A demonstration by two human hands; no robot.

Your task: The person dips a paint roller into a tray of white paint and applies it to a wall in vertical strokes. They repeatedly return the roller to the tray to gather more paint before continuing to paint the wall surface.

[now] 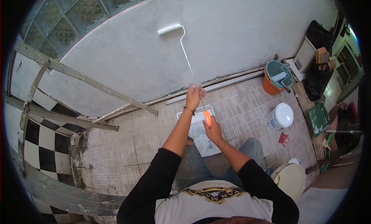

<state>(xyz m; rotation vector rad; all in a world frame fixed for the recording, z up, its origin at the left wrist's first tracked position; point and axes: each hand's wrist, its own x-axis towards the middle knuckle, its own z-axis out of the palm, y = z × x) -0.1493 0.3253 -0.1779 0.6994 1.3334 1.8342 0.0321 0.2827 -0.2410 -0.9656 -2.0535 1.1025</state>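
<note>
A paint roller slants upward in front of me, its white roller sleeve (169, 29) up against the grey wall (247, 34). My right hand (213, 132) is closed around its orange handle (207, 117). Farther up, my left hand (194, 97) is closed at the thin metal rod (188, 61); its fingertips are slightly blurred. Below both hands a white paint tray (183, 115) lies on the floor, partly hidden by my arms and hands, with whitish paint in it.
A wooden ladder (87, 78) stands at left near a glass-block window (87, 11). Rightward are an orange bucket (269, 86) with another roller (279, 76), a lidded white pail (284, 115), a red wrapper (284, 139) and a large tub (290, 181). Black bags (317, 83) sit farther right.
</note>
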